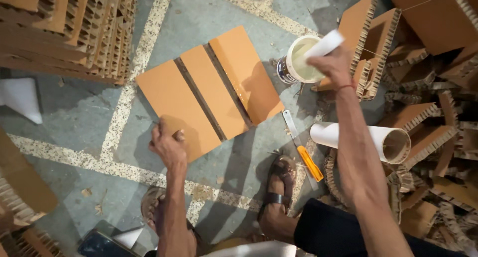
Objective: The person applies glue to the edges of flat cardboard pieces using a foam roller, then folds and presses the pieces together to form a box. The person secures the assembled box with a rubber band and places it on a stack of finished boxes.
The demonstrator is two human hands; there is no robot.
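A brown honeycomb cardboard panel with two cut grooves lies flat on the floor in front of me. My left hand presses on its near left corner, fingers curled. My right hand is raised over a white tub of pale glue, gripping a white strip of paper that points up and right. One groove near the right section looks wet and shiny.
An orange-handled utility knife lies beside my sandalled foot. A white paper roll rests to the right. Honeycomb cardboard pieces pile up at right, a tall stack at top left.
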